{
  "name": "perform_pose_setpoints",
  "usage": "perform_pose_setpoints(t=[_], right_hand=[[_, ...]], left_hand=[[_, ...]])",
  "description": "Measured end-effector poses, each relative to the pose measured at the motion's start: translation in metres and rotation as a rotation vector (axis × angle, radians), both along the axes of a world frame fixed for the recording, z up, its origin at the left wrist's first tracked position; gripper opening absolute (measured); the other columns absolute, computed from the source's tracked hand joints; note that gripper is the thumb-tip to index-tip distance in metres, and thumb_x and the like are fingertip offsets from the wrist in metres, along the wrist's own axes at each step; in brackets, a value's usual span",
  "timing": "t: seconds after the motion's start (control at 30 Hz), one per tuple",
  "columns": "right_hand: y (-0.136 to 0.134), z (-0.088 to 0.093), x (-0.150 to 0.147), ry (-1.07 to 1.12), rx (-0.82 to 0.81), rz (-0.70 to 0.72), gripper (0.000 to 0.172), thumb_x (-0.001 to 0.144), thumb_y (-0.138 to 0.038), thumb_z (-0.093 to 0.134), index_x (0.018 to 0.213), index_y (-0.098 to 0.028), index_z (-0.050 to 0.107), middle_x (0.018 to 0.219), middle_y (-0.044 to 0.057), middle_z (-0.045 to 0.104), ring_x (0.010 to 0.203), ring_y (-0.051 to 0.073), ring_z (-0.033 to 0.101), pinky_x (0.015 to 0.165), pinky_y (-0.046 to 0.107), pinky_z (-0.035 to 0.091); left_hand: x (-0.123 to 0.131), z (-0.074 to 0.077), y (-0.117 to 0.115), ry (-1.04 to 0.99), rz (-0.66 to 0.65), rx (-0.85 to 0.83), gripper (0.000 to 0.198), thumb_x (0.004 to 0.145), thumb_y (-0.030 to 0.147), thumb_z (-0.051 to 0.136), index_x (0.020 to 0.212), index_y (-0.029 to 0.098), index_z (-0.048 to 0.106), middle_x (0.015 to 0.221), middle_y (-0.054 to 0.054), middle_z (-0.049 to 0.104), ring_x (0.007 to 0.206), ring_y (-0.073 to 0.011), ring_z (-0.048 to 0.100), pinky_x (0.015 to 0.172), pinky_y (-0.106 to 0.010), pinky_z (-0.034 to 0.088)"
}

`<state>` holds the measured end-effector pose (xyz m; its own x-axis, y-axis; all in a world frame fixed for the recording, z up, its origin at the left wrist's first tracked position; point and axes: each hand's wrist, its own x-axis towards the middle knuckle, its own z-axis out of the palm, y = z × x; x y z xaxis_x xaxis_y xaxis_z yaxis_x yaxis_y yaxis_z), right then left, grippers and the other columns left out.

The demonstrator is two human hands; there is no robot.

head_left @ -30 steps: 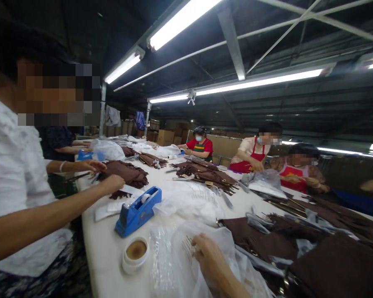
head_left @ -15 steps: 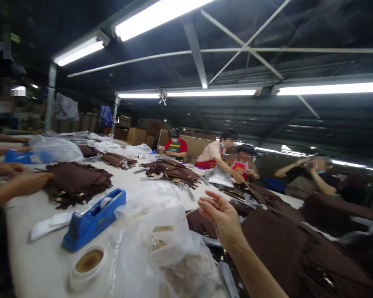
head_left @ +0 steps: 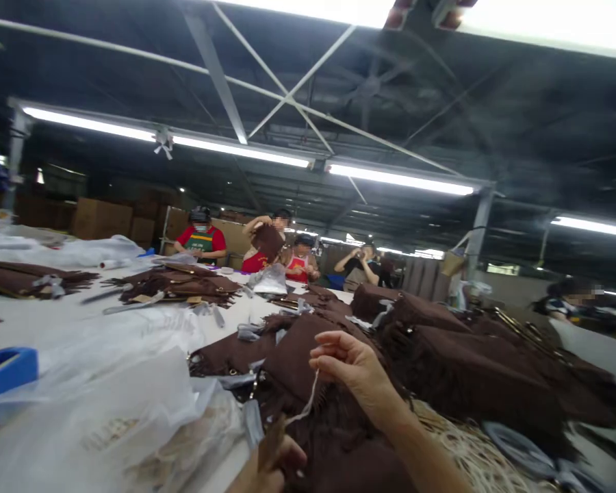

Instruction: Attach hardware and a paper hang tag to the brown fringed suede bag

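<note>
My right hand [head_left: 356, 370] pinches the upper end of a thin white string [head_left: 313, 397] between thumb and fingertips. The string hangs down in a loose curve to a small brown tag [head_left: 273, 438]. Low in the frame, my left hand [head_left: 274, 469] is closed on that tag, part of it cut off by the frame's bottom edge. Behind both hands lie brown fringed bags [head_left: 300, 349] with metal fittings. To the left, a clear plastic bag [head_left: 133, 404] with brownish contents lies close to my left hand.
A blue tape dispenser [head_left: 10, 376] stands at the left edge. Right of my forearm are a heap of pale strings [head_left: 456, 438] and more stacked brown bags [head_left: 472, 370]. Several co-workers sit or stand across the white table [head_left: 95, 298].
The view has swung right. My right hand, fingers loosely apart before, now pinches the string. My left hand has come into view at the bottom with the tag.
</note>
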<state>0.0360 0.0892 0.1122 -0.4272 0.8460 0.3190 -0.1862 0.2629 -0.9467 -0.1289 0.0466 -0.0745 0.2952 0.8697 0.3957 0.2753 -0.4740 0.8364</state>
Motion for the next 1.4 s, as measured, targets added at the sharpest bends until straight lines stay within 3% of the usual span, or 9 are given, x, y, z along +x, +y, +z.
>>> perform_pose_setpoints(t=[0.2, 0.37, 0.53, 0.63, 0.73, 0.83, 0.93, 1.13, 1.4], right_hand=[[-0.012, -0.014, 0.029, 0.010, 0.003, -0.002, 0.046, 0.053, -0.038, 0.091, 0.088, -0.018, 0.069, 0.077, 0.002, 0.074, 0.070, 0.019, 0.071, 0.062, 0.028, 0.057], [-0.026, -0.035, 0.020, -0.057, 0.048, 0.049, 0.028, 0.062, -0.025, 0.082, 0.086, -0.019, 0.069, 0.075, 0.000, 0.073, 0.066, 0.015, 0.066, 0.061, 0.025, 0.053], [-0.029, -0.061, 0.006, -0.140, 0.144, 0.035, 0.018, 0.068, -0.021, 0.073, 0.085, -0.019, 0.069, 0.078, 0.000, 0.072, 0.068, 0.015, 0.065, 0.064, 0.026, 0.052], [-0.027, -0.072, 0.007, -0.079, 0.058, -0.077, 0.032, 0.069, -0.038, 0.078, 0.094, -0.020, 0.068, 0.092, 0.003, 0.070, 0.086, 0.021, 0.066, 0.069, 0.030, 0.056], [-0.032, -0.083, 0.007, -0.029, -0.163, -0.074, 0.053, 0.067, -0.060, 0.078, 0.101, -0.021, 0.065, 0.101, 0.006, 0.067, 0.099, 0.025, 0.064, 0.060, 0.026, 0.057], [-0.045, -0.094, 0.002, 0.074, -0.391, 0.188, 0.055, 0.069, -0.062, 0.077, 0.102, -0.019, 0.063, 0.094, 0.006, 0.066, 0.084, 0.019, 0.067, 0.048, 0.017, 0.050], [-0.056, -0.102, -0.004, 0.124, -0.461, 0.277, 0.052, 0.067, -0.054, 0.083, 0.098, -0.018, 0.063, 0.078, 0.000, 0.063, 0.053, 0.007, 0.055, 0.041, 0.014, 0.043], [-0.054, -0.102, 0.005, -0.030, -0.359, 0.155, 0.047, 0.064, -0.057, 0.082, 0.069, -0.016, 0.060, 0.053, -0.009, 0.044, 0.041, 0.002, 0.023, 0.036, 0.014, 0.015], [-0.049, -0.109, 0.021, -0.233, -0.127, 0.001, 0.032, 0.069, -0.048, 0.075, 0.066, -0.017, 0.070, 0.054, -0.004, 0.054, 0.050, 0.009, 0.041, 0.047, 0.021, 0.033]], left_hand=[[-0.007, 0.035, -0.001, -0.592, 0.453, -0.270, 0.026, 0.065, 0.040, 0.066, 0.077, 0.017, 0.067, 0.054, 0.004, 0.050, 0.046, -0.0084, 0.036, 0.046, -0.021, 0.022], [0.022, 0.068, -0.030, -0.686, 0.198, -0.341, 0.053, 0.064, 0.063, 0.073, 0.087, 0.016, 0.068, 0.051, 0.006, 0.047, 0.042, -0.0046, 0.026, 0.044, -0.021, 0.012], [0.041, 0.064, -0.039, -0.653, 0.121, -0.460, 0.051, 0.062, 0.064, 0.077, 0.068, 0.016, 0.060, 0.051, 0.005, 0.051, 0.039, -0.0033, 0.029, 0.042, -0.019, 0.014], [0.034, 0.060, -0.036, -0.662, 0.194, -0.471, 0.048, 0.065, 0.062, 0.075, 0.071, 0.016, 0.062, 0.053, 0.004, 0.054, 0.041, -0.0053, 0.035, 0.043, -0.019, 0.019], [0.025, 0.061, -0.033, -0.606, 0.264, -0.307, 0.043, 0.067, 0.060, 0.075, 0.071, 0.017, 0.070, 0.069, -0.002, 0.062, 0.062, -0.0131, 0.054, 0.058, -0.023, 0.040], [0.019, 0.063, -0.032, -0.534, 0.302, -0.141, 0.036, 0.068, 0.054, 0.077, 0.067, 0.018, 0.075, 0.096, -0.007, 0.062, 0.099, -0.0237, 0.056, 0.088, -0.031, 0.042], [0.020, 0.063, -0.033, -0.613, 0.279, -0.205, 0.033, 0.064, 0.050, 0.080, 0.064, 0.018, 0.074, 0.107, -0.008, 0.059, 0.111, -0.0281, 0.051, 0.093, -0.034, 0.040], [0.028, 0.058, -0.035, -0.882, 0.193, -0.404, 0.032, 0.052, 0.040, 0.088, 0.064, 0.016, 0.071, 0.101, -0.005, 0.062, 0.080, -0.0163, 0.054, 0.073, -0.027, 0.041], [0.028, 0.059, -0.037, -0.557, 0.147, -0.305, 0.037, 0.067, 0.045, 0.078, 0.062, 0.017, 0.055, 0.067, 0.002, 0.051, 0.063, -0.0116, 0.043, 0.060, -0.023, 0.033]])
